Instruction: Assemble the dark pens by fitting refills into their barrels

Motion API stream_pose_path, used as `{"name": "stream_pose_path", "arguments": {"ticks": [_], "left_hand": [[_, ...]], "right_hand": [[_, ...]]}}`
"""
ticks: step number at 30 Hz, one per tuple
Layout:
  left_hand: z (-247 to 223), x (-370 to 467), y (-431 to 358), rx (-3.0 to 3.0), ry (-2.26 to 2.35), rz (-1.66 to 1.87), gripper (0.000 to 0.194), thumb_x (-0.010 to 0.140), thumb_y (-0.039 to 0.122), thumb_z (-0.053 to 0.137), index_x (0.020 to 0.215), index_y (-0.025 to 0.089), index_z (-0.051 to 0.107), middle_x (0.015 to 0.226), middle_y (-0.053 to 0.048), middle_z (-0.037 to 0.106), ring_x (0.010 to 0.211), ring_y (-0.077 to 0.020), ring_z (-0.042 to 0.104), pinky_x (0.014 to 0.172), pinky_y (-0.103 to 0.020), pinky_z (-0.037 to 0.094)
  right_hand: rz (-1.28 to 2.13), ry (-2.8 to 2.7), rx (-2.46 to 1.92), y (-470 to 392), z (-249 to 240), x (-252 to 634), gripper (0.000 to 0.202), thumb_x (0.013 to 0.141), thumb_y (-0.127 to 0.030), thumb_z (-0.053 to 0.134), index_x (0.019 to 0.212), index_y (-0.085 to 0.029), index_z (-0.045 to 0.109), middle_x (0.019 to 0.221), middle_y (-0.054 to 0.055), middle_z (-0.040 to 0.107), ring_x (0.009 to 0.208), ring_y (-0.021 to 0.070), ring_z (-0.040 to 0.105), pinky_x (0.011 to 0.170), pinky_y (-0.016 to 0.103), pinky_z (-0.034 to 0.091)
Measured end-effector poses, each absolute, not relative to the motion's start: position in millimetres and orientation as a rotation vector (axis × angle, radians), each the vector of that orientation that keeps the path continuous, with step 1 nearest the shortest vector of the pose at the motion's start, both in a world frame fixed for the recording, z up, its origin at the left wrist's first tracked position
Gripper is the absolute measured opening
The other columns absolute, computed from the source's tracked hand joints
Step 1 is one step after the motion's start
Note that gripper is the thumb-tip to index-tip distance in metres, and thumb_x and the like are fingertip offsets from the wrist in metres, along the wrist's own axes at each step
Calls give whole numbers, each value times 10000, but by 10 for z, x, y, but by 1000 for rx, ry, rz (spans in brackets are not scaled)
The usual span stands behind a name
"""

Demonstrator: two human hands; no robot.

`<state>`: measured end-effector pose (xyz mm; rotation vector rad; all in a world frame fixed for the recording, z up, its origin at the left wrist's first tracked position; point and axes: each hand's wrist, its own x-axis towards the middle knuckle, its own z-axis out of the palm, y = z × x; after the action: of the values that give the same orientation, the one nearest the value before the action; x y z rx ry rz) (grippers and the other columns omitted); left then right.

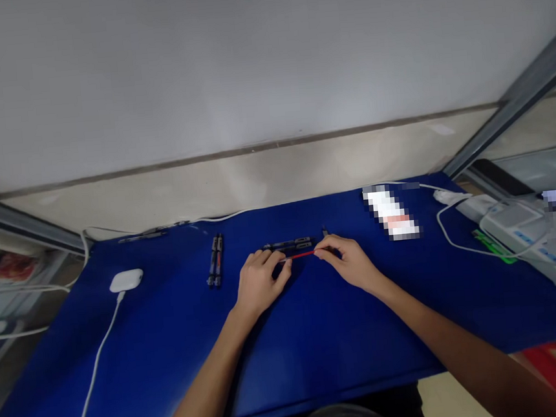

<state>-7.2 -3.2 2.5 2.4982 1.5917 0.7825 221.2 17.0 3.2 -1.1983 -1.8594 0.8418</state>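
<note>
Between both hands stretches a thin red pen refill (302,255), held nearly level just above the blue table. My left hand (259,280) pinches its left end between thumb and fingers. The other end is pinched by my right hand (351,264). Right behind the refill lie dark pens (291,244), partly covered by my left fingers. Two more dark pens (215,261) rest side by side, to the left of my left hand. A small dark piece (325,231), its kind unclear, shows just beyond my right fingertips.
A white earbud case (126,280) with a white cable (96,360) lies at the left. Thin dark pens (144,235) sit along the wall. At the right are a blurred-out bright phone-like object (390,213), a green item (494,246) and more cables.
</note>
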Motion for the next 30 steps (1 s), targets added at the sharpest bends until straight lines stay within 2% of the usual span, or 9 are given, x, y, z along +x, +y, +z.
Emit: {"name": "stream_pose_path", "arguments": {"ticks": [3, 9, 15, 17, 21, 27, 30], "left_hand": [[31, -84, -27, 2496, 1614, 781, 249, 943, 357, 475, 881, 198, 656, 779, -30, 650, 734, -172, 554, 710, -321, 391], [40, -88, -33, 2498, 1590, 780, 254, 942, 347, 470, 853, 208, 663, 778, -27, 657, 732, -168, 559, 726, -318, 390], [44, -93, -30, 2495, 1586, 772, 244, 943, 345, 478, 854, 210, 661, 779, -17, 661, 725, -164, 549, 724, -316, 384], [47, -93, -32, 2488, 1590, 776, 248, 944, 348, 478, 851, 208, 661, 769, -15, 656, 721, -163, 546, 721, -315, 381], [45, -86, -36, 2486, 1583, 776, 250, 945, 351, 478, 853, 207, 660, 763, -15, 652, 718, -164, 544, 718, -314, 376], [25, -86, -32, 2482, 1599, 758, 243, 945, 346, 474, 863, 207, 656, 785, -19, 658, 731, -168, 543, 727, -314, 379], [21, -87, -33, 2477, 1599, 756, 241, 945, 345, 474, 861, 205, 651, 781, -19, 653, 728, -169, 538, 724, -314, 379]], "right_hand": [[858, -1838, -1208, 183, 34, 2236, 197, 899, -392, 593, 854, -228, 693, 784, 9, 668, 724, 160, 603, 712, 306, 481], [971, -1877, -1224, 139, 78, 2238, 382, 954, -427, 484, 706, -205, 669, 678, 13, 642, 643, 145, 616, 630, 282, 485], [894, -1867, -1163, 167, 49, 2230, 187, 891, -398, 606, 866, -239, 701, 828, 16, 689, 772, 170, 630, 726, 312, 499], [912, -1865, -1180, 165, 54, 2236, 204, 896, -403, 598, 848, -235, 703, 806, 14, 687, 755, 167, 633, 695, 301, 496], [975, -1875, -1238, 147, 79, 2240, 385, 954, -416, 490, 680, -206, 659, 653, 6, 631, 623, 141, 604, 606, 275, 472], [868, -1863, -1165, 161, 48, 2223, 176, 882, -391, 623, 863, -232, 694, 797, 9, 670, 715, 152, 597, 683, 293, 477], [923, -1850, -1213, 158, 57, 2232, 248, 906, -411, 582, 793, -217, 688, 739, 8, 662, 673, 145, 597, 651, 284, 471]]}}
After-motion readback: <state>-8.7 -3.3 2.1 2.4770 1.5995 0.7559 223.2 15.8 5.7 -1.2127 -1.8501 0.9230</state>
